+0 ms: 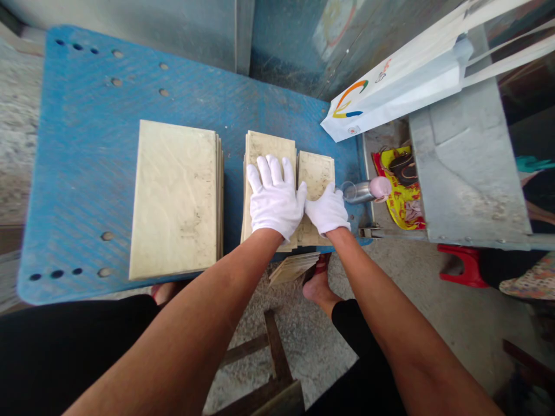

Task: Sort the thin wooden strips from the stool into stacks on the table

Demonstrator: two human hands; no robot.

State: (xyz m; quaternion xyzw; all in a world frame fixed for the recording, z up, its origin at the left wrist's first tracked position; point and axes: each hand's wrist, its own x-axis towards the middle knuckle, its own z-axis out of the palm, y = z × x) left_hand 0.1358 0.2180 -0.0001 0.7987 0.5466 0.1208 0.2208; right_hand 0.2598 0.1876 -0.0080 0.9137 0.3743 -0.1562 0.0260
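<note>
Both my hands wear white gloves. My left hand (274, 199) lies flat, fingers stretched out, on a narrow stack of pale thin sheets (269, 147) in the middle of a blue perforated table (87, 150). My right hand (328, 211) rests palm down on a shorter, smaller stack of sheets (316, 170) just to the right; its fingers curl at the stack's right edge and I cannot tell whether they grip it. A larger stack of the same pale sheets (176, 199) lies untouched to the left.
A metal bottle with a pink cap (366, 190) lies at the table's right edge. A white paper bag (403, 81) hangs over a grey metal ledge (463, 173). More sheets (295, 267) lie on the floor by my bare foot (318, 286). A red stool (462, 266) stands at the right.
</note>
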